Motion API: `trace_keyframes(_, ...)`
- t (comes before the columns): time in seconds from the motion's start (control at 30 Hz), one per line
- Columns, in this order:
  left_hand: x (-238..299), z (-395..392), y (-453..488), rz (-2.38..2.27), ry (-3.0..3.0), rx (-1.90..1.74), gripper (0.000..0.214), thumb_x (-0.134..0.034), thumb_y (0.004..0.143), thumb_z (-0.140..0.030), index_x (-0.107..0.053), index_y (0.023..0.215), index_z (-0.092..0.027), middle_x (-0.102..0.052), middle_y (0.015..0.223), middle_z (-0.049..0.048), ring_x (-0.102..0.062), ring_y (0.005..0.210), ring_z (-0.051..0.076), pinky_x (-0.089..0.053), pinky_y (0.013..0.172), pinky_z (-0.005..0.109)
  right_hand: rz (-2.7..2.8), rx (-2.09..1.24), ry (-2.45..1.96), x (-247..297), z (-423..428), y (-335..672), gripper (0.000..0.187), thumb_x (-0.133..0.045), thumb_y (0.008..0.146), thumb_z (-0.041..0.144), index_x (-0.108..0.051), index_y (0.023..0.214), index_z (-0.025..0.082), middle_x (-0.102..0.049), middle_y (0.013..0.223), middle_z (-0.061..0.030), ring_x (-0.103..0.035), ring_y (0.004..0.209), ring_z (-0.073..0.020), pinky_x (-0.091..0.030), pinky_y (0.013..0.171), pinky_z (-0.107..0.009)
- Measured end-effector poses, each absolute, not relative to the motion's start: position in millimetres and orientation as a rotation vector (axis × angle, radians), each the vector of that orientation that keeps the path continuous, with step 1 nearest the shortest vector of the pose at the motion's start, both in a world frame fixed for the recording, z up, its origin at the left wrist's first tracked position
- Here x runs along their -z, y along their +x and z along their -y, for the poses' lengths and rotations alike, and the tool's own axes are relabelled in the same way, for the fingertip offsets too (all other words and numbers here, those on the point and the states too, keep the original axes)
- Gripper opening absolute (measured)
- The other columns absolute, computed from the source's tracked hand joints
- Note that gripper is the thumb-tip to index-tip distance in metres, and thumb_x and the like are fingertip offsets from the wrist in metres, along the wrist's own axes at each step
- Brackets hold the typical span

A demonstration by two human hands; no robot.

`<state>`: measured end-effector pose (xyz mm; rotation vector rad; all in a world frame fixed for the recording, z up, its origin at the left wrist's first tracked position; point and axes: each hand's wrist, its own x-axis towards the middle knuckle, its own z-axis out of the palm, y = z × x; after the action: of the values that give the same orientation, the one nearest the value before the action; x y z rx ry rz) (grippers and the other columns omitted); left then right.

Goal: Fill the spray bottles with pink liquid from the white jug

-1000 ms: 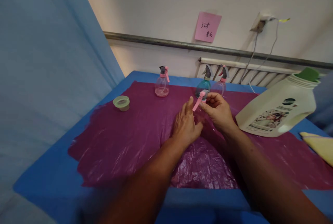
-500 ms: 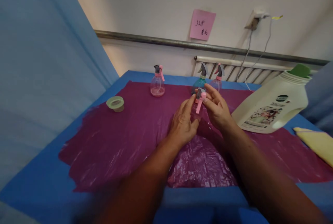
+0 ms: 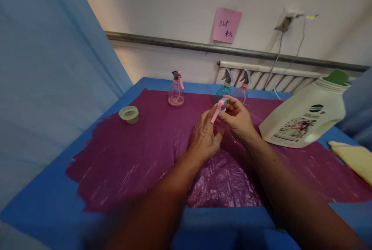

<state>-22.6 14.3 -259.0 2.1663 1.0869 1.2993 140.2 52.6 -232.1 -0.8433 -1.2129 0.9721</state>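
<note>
You are wrapping your left hand (image 3: 204, 138) around a small clear bottle (image 3: 220, 125), with the fingers curling close about its body and the thumb lying on the near side. Your right hand (image 3: 240, 120) is pinching the sprayer (image 3: 220, 107) on top of it. The fingertips are closing on the grey head, and the pink trigger is pointing down and left toward your left fingers. You are holding the bottle over the middle of the purple sheet (image 3: 139, 157), and your hands are hiding whether its base is touching the sheet.

Along the far edge a pink bottle (image 3: 175, 94) is standing to the left. A teal bottle (image 3: 222, 89) and a pale bottle (image 3: 242, 89) are standing just behind your right hand. A green cap (image 3: 128, 113) is sitting well to the left. A white jug (image 3: 305, 118) is leaning at your right, with a yellow cloth (image 3: 353, 157) beside it.
</note>
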Motion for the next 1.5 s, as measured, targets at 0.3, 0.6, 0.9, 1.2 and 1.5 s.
trace_keyframes(0.3,260,-15,-22,-1.077,2.158,-1.323,0.099,-0.072,0.098,-0.013,-0.025,0.181,-0.039,-0.050,0.174,0.0104,-0.052,0.161,0.031,-0.046,0.135,0.053,1.267,-0.995,-0.788,236,-49,154,0.066,-0.098,0.084,0.051,-0.073,0.143,0.038,-0.084,0.128,-0.0044,-0.078,0.121,-0.0269,-0.063,0.114,-0.050)
trace_keyframes(0.6,259,-14,-22,-1.088,2.145,-1.310,0.096,-0.071,0.100,-0.016,-0.025,0.181,-0.036,-0.049,0.175,0.0125,-0.051,0.162,0.033,-0.046,0.135,0.056,1.280,-0.899,-0.836,239,-55,150,0.078,-0.103,0.074,0.045,-0.070,0.144,0.035,-0.081,0.121,-0.0038,-0.077,0.119,-0.0274,-0.064,0.114,-0.050)
trace_keyframes(0.9,259,-15,-23,-1.116,2.152,-1.288,0.095,-0.071,0.101,-0.018,-0.025,0.182,-0.037,-0.049,0.176,0.0137,-0.050,0.163,0.035,-0.046,0.134,0.059,1.268,-0.934,-0.863,237,-49,146,0.075,-0.100,0.078,0.047,-0.068,0.145,0.035,-0.083,0.125,-0.0054,-0.079,0.121,-0.0299,-0.063,0.117,-0.056)
trace_keyframes(1.2,258,-15,-24,-1.119,2.165,-1.255,0.100,-0.074,0.098,-0.015,-0.023,0.182,-0.036,-0.047,0.178,0.0142,-0.048,0.165,0.036,-0.045,0.135,0.060,1.325,-0.947,-0.834,233,-42,143,0.076,-0.096,0.083,0.051,-0.066,0.152,0.038,-0.082,0.135,-0.0072,-0.077,0.129,-0.0316,-0.061,0.119,-0.057)
trace_keyframes(1.5,260,-16,-22,-1.132,2.141,-1.260,0.098,-0.072,0.102,-0.020,-0.018,0.183,-0.034,-0.049,0.176,0.0164,-0.050,0.163,0.036,-0.045,0.134,0.061,1.293,-0.889,-0.887,241,-51,144,0.082,-0.104,0.071,0.043,-0.068,0.144,0.034,-0.081,0.134,-0.0065,-0.077,0.125,-0.0291,-0.063,0.116,-0.051)
